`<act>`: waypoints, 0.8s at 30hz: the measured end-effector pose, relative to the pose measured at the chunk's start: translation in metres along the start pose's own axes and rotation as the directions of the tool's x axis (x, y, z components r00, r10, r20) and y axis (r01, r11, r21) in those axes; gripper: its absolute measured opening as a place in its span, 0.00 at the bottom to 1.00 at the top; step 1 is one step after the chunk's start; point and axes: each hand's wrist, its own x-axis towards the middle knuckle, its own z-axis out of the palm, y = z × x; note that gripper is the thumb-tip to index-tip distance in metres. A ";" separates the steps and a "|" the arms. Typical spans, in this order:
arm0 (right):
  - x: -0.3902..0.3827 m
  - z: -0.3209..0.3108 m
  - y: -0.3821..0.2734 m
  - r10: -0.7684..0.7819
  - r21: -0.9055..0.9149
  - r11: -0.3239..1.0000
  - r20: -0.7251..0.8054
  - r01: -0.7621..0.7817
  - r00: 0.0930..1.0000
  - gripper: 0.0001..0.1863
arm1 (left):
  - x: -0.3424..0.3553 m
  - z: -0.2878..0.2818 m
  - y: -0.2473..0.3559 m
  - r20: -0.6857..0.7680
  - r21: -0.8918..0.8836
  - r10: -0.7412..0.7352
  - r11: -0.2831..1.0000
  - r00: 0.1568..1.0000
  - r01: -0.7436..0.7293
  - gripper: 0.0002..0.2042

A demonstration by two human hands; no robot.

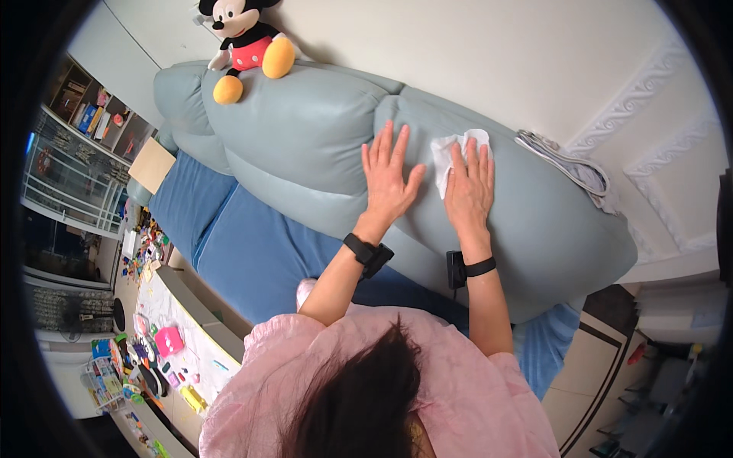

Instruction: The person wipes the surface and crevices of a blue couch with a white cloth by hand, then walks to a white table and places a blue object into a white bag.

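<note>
My left hand (385, 175) rests with spread fingers on the grey-blue leather backrest (290, 137) of a sofa. To its right, my right hand (469, 187) lies with outstretched fingers on a crumpled white cloth (443, 149), pressing it against the backrest. The cloth sticks out around the fingers; its part under the hand is hidden. Each wrist wears a black strap with a small device.
A plush mouse toy (244, 49) sits atop the backrest, and a folded fabric item (569, 172) lies at its right. Blue cushions (252, 259) cover the seat. A low table (183, 328) with scattered toys stands at lower left, near shelves (92, 107).
</note>
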 end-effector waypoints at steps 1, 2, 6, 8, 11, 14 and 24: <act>0.006 0.007 -0.012 -0.004 -0.008 1.000 -0.002 0.004 1.000 0.25 | 0.004 -0.009 -0.018 -0.045 0.018 0.018 1.000 0.999 -0.017 0.35; 0.014 0.015 -0.024 -0.009 0.004 1.000 -0.009 0.009 1.000 0.25 | 0.009 -0.019 -0.038 -0.051 0.011 0.017 1.000 0.999 -0.017 0.35; 0.050 0.051 -0.066 -0.016 0.055 0.998 -0.034 0.018 0.999 0.23 | 0.025 -0.050 -0.128 -0.198 0.060 -0.150 0.985 0.969 0.164 0.32; 0.072 0.069 -0.095 -0.003 0.197 0.980 -0.056 0.014 0.998 0.21 | 0.026 -0.063 -0.166 -0.217 0.076 -0.195 0.973 0.956 0.216 0.31; 0.107 0.103 -0.142 0.073 0.401 0.916 -0.135 -0.013 0.988 0.21 | 0.022 -0.069 -0.206 -0.074 0.136 -0.233 0.961 0.970 0.242 0.31; 0.120 0.143 -0.183 0.055 0.102 0.994 -0.066 -0.048 0.996 0.22 | 0.021 -0.068 -0.215 0.024 0.167 -0.201 0.967 0.979 0.194 0.31; 0.122 0.170 -0.231 -0.197 0.123 0.974 0.039 0.191 0.980 0.25 | 0.021 -0.080 -0.242 0.148 0.103 -0.110 0.990 0.983 0.095 0.30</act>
